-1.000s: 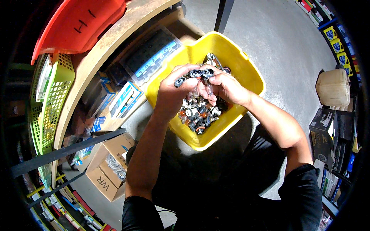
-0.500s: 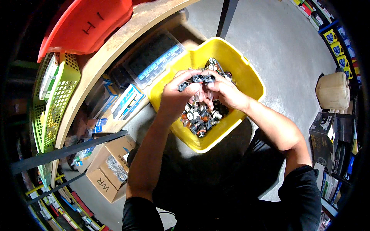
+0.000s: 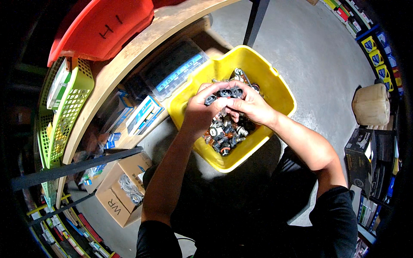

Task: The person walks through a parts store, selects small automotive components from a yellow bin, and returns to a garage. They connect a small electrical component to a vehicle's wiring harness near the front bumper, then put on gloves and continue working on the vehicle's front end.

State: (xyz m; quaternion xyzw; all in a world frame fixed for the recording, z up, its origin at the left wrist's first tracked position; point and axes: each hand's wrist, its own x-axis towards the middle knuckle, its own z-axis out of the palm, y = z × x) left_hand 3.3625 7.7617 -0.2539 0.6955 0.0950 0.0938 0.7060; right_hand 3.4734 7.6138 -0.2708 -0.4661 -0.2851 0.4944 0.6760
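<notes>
Snug grip: left hand [image 3: 201, 107] and right hand [image 3: 256, 106] around oval black connectors [image 3: 225, 93] over yellow plastic bin [image 3: 277, 90]

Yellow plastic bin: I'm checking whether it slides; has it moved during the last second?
No: the yellow plastic bin shows no clear shift either way against the black post by its far rim; the view itself shifted.

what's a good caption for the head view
Bulbs held between left grip and right grip over a yellow tub of mixed parts.
</notes>
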